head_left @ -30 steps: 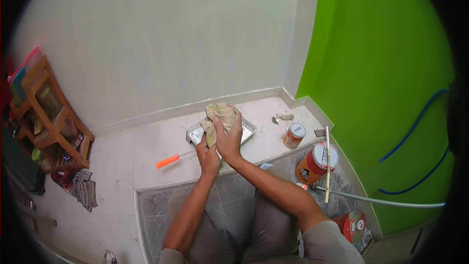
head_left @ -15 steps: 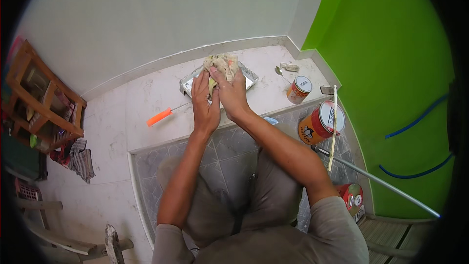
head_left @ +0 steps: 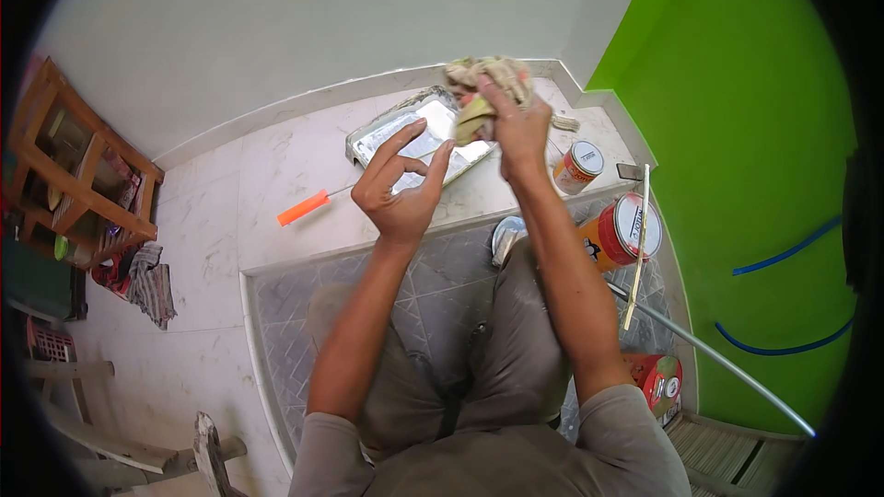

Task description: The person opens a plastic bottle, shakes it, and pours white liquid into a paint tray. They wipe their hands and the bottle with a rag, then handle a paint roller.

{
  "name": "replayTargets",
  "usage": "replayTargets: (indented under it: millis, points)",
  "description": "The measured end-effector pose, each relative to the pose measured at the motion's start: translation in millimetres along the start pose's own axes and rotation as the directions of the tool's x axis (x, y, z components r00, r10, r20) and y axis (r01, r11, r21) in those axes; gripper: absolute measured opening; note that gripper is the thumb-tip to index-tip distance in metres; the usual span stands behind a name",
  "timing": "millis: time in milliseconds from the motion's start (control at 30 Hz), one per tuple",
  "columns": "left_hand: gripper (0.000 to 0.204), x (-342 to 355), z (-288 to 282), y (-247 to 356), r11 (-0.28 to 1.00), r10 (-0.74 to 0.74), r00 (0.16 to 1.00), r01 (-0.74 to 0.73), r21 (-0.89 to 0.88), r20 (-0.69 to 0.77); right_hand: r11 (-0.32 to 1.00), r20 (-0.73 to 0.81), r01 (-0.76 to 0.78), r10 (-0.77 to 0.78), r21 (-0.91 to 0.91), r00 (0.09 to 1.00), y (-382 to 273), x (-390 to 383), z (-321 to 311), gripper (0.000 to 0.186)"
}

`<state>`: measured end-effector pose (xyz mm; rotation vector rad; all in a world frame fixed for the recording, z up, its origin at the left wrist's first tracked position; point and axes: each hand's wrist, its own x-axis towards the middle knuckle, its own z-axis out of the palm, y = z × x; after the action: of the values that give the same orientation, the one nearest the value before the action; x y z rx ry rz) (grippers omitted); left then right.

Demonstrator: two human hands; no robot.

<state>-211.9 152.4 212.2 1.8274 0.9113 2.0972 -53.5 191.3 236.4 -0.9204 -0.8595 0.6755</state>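
My right hand (head_left: pixel 516 124) grips a crumpled beige rag (head_left: pixel 483 83) with a yellow-green patch, held up over the far end of a shiny metal paint tray (head_left: pixel 391 133) on the white floor. Beside it my left hand (head_left: pixel 401 189) hangs free above the tray's near side, fingers spread and thumb apart, holding nothing. An orange-handled tool (head_left: pixel 304 207) lies on the floor left of the tray.
A small paint can (head_left: pixel 578 166) and a large can (head_left: pixel 622 230) with a stir stick (head_left: pixel 637 248) stand at the right by the green wall. A grey mat (head_left: pixel 433 285) lies under my legs. A wooden shelf (head_left: pixel 74 184) stands at left, a metal pole (head_left: pixel 709 354) at right.
My left hand has let go of the rag and pulled back with fingers spread. The right hand keeps the rag bunched in it. The view has shifted closer over the tray.
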Motion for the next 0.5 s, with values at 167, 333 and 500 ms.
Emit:
replayTargets:
  millis: [167, 333, 500]
  points:
    - [0.018, 43.8, -85.5, -52.3, 0.934, -0.221, 0.945, 0.134, 0.330, 0.240, 0.817, -0.034, -0.181, 0.194, -0.547, 0.980, -5.5, 58.7, -103.1, 0.045]
    - [0.055, 34.4, -177.4, -164.5, 0.578, -0.553, 0.658, -0.140, 0.804, 0.512, 0.085, -0.012, -0.053, 0.424, -0.995, 0.906, 130.9, 51.8, -206.8, 0.084]
    - [0.067, -29.1, -237.9, -243.2, 0.494, -0.668, 0.548, -0.180, 0.851, 0.504, 0.060, -0.056, -0.070, 0.210, -0.996, 0.976, 216.1, 19.5, -242.6, 0.088]
